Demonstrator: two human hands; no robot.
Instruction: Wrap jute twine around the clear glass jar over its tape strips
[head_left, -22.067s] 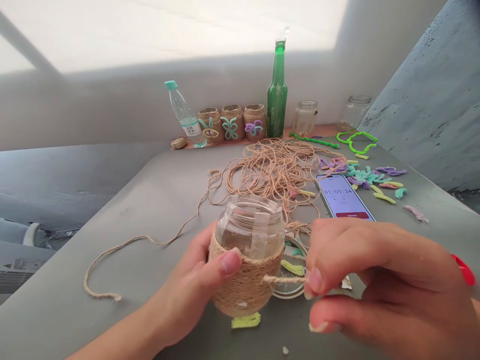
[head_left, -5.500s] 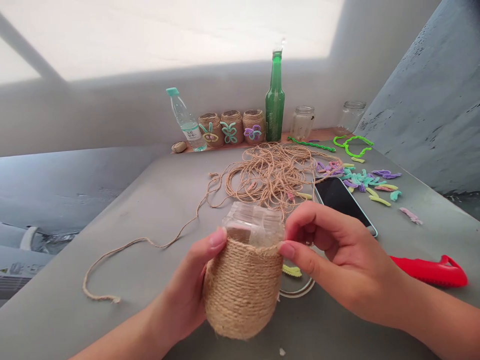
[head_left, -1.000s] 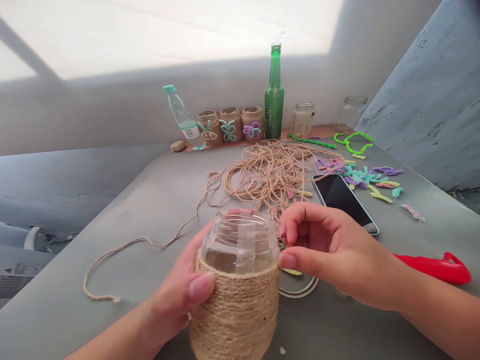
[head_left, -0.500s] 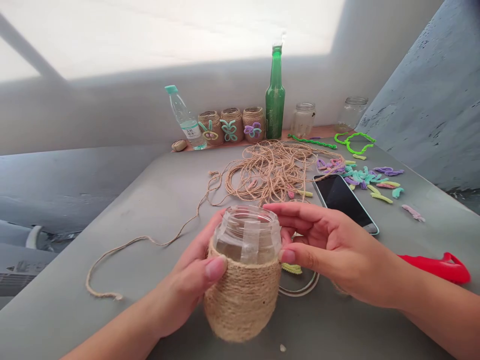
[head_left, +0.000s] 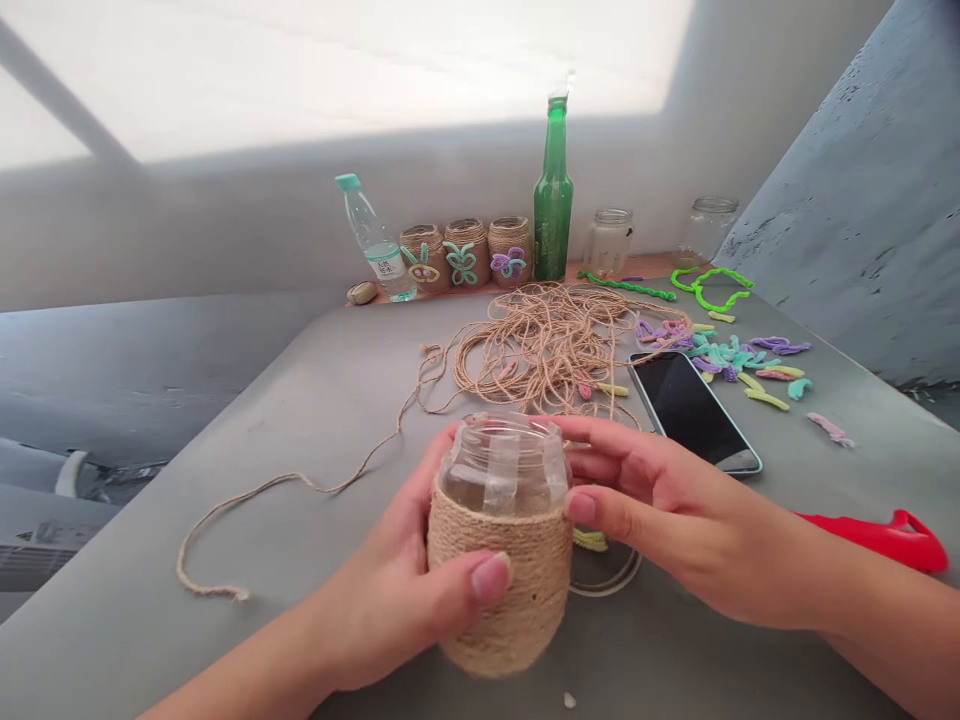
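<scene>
A small glass jar [head_left: 501,480], wound with jute twine from the base up to its bare neck, is held just above the grey table [head_left: 315,400]. My left hand [head_left: 405,600] wraps round its left side, thumb pressed across the twine at the front. From the right, my right hand [head_left: 660,510] grips the jar too, thumb on the upper edge of the twine and fingers curled round the back of the neck. A loose heap of twine [head_left: 547,345] lies behind the jar, one long end trailing off to the left.
A dark phone [head_left: 694,410] lies right of the twine, red-handled scissors [head_left: 877,525] near my right forearm. Coloured pipe-cleaner pieces [head_left: 742,355] are scattered at the right. At the back stand a water bottle [head_left: 371,240], three twine-wrapped jars [head_left: 465,250], a green bottle [head_left: 553,195] and two bare jars [head_left: 609,240].
The jar has turned a little in my hands. My left thumb has slid further across its front, and my right fingers have closed round the neck.
</scene>
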